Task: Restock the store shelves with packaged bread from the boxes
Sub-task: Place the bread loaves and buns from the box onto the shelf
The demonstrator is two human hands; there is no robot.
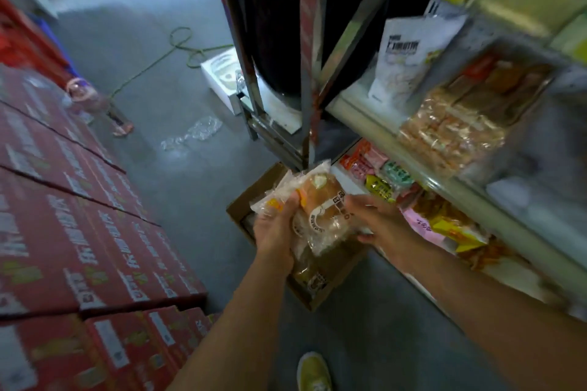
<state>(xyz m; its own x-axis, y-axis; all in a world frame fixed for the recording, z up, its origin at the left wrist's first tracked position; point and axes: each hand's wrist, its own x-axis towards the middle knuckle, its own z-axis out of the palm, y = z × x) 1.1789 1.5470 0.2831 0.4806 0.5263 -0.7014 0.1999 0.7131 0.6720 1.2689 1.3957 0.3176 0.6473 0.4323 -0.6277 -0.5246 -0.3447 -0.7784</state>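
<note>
Left hand: the left hand (274,225) reaches forward from a bare forearm, fingers curled round the left edge of the bread packets (317,213), thumb on top of the wrapping.
Right hand: the right hand (382,225) comes in from the right, fingers spread and bent against the right side of the same packets, grasping them from the opposite edge.
Both arms: extended forward and down, converging over the box.
Bread packets: a small bundle of clear-wrapped buns, held between the two hands in the air just above the open cardboard box (251,200); the top bun is golden with a pale spot of filling.
Packet print: dark characters and a curved white band with small writing, too blurred to read.
Cardboard box: on the floor (178,168) at the foot of the shelves (422,174), flaps open, more wrapped bread inside below the hands.
Shelves: to the right, carrying mixed snack packs (378,174) on the lower tier and a stack of wrapped orange-brown cakes (451,133) above.
White pouch: a white pouch (403,57) stands on the upper tier; its bold dark lettering is blurred.
Red cartons: stacked red cartons (79,225) at left carry large white and yellow characters, smeared by motion.
Shoe: a yellow shoe (313,371) on the floor at bottom.
</note>
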